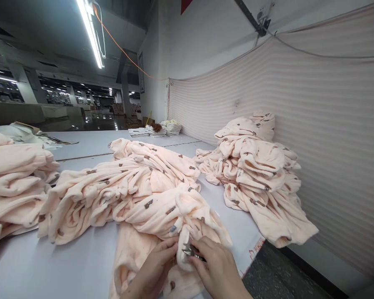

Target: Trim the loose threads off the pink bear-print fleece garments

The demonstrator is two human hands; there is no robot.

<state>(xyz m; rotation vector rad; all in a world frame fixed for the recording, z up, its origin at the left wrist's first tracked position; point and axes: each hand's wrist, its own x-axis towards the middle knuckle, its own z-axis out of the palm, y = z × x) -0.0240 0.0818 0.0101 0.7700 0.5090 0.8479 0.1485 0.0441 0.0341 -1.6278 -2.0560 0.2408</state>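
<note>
A pale pink fleece garment (pixel 156 216) with small brown printed figures lies bunched in front of me at the table's near side. My left hand (pixel 157 265) pinches a folded edge of it between thumb and fingers. In my right hand (pixel 216 265) is a small pair of metal thread snips (pixel 191 251), its blades pointing left against the pale fabric edge. The fingers wrap the snips' handles, so part of the tool is hidden. Both hands are close together, with the fabric edge between them.
More matching fleece is heaped at the left (pixel 15 182), and a tall pile (pixel 255 162) stands at the right by the striped cloth-covered wall (pixel 330 145). Stacks of white pieces (pixel 171 127) sit at the table's far end. The white table's (pixel 71 265) right edge drops to a dark floor.
</note>
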